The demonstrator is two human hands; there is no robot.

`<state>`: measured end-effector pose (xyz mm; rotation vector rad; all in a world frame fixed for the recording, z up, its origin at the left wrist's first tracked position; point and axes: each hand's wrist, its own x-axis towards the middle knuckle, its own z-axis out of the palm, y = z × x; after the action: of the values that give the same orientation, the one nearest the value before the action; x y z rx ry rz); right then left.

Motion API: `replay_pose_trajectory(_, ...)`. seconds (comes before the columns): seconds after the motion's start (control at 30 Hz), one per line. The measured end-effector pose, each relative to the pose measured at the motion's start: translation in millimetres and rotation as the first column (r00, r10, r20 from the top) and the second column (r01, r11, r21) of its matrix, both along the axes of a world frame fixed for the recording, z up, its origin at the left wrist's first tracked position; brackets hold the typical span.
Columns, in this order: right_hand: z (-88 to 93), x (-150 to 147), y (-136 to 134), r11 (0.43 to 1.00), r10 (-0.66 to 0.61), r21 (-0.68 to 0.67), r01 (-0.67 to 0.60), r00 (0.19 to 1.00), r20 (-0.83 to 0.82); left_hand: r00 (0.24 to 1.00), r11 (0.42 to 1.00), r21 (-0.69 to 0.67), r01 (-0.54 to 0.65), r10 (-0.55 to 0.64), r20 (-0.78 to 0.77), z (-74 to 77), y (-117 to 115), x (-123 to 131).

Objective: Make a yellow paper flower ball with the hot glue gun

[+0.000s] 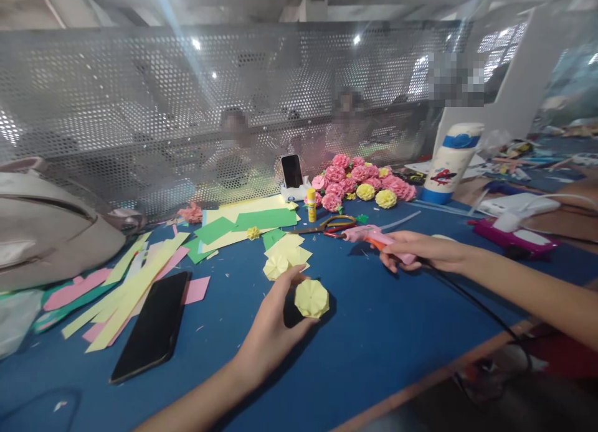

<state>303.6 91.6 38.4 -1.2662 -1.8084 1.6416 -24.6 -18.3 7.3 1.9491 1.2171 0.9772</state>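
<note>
My left hand (275, 323) is closed on a round folded yellow paper flower (311, 298), held just above the blue table (364, 345). My right hand (418, 250) is wrapped round a pink glue gun (369, 235) whose nozzle points left, low over the table; its black cord (471, 301) trails back to the right. More folded yellow paper pieces (284, 258) lie just beyond my left hand.
A black phone (154, 326) lies at left among pink, yellow and green paper strips (126, 289). Behind are green and yellow sheets (252, 223), scissors (334, 223), a glue stick (311, 205), a heap of pink and yellow paper flowers (362, 183), a standing phone (292, 170), a white bottle (451, 164), a grey bag (51, 233). People sit behind the mesh screen (187, 108).
</note>
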Motion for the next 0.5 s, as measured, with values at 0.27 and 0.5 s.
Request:
replay_pose_trajectory(0.27,-11.8,-12.4,7.2,0.963,-0.016,-0.258,-0.079,0.938,-0.346,0.989,0.988,-0.122,-0.09,0.103,0.106,-4.4,8.4,-1.5)
replay_pose_trajectory(0.5,-8.6,-29.6,7.6,0.873,-0.116,-0.451,-0.186,0.818,-0.563,0.987,0.985,-0.147,-0.085,0.104,0.123,-9.5,18.5,-2.9)
